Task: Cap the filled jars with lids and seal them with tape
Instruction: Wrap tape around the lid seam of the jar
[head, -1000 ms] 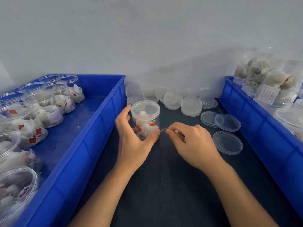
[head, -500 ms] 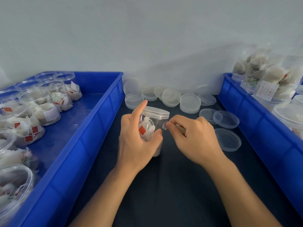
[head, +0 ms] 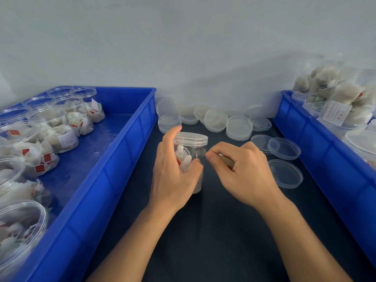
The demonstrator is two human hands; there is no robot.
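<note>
Between the two blue trays, on the dark desk (head: 203, 241), we now have the capped jar (head: 191, 159) lifted and tipped toward us. A second ago it stood upright on the desk with its lid facing up; since then our left hand (head: 173, 176) has wrapped round it and raised it, and the lid (head: 191, 138) now shows edge-on. Our left grip is curled about the jar's body, forefinger stretched up to the lid's rim. Our right hand (head: 240, 171) has barely shifted: its thumb and forefinger stay pinched on what looks like a small clear piece of tape (head: 200, 153), held just beside the jar's wall under the lid, with a slim pale thing tucked in the same fingers that we cannot identify.

We judge this to mean capping is done for this jar and sealing is under way, the tape about to bridge lid and wall.

Loose lids (head: 215, 121) lie near the wall, more beside the right tray (head: 325, 151). Open filled jars stand in the left tray (head: 114, 159).

Red squares and white paper tags show on the sachets in the jars, and a printed label (head: 336, 112) sits on a jar at the right, but none of the writing is legible to us.
</note>
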